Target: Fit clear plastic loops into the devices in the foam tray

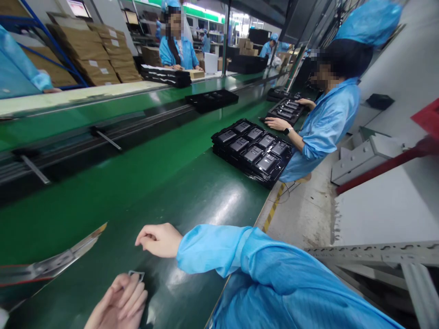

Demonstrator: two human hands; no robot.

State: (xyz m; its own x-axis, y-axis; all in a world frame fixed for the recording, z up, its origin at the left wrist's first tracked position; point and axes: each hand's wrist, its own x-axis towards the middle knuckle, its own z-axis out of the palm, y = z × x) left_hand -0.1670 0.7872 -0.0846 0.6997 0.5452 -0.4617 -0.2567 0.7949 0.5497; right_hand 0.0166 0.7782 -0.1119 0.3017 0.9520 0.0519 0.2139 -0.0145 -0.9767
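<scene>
Green counter (171,196) spreads below; near left, the left hand (120,302) has its grip closed on a small square frame (138,274); farther and rightward, the right hand (160,240) curls, whether around anything I cannot tell.

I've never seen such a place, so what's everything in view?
Work surface: one, green, across the view.
Tray stack: one, black, right of centre.
Pieces: eight, grey, in its top tray.
Farther trays: several, black, beyond it.
Metal bars: two, silvery, left.
Pointed strip: one, silvery, left edge.
Cartons: many, brown, back left.
Screens: two, pale, back left.
Drawer unit: one, white, right.
Beam: one, red, right.
Floor tape: one, yellow-black, beside the surface.
Co-workers: at least three, blue-clad, right, across, left edge.
Small flat piece: one, greyish, at the left hand.
Left hand: one, bare, bottom left.
Right hand: one, bare, over the surface.
Sleeve: one, blue, on right arm.
</scene>
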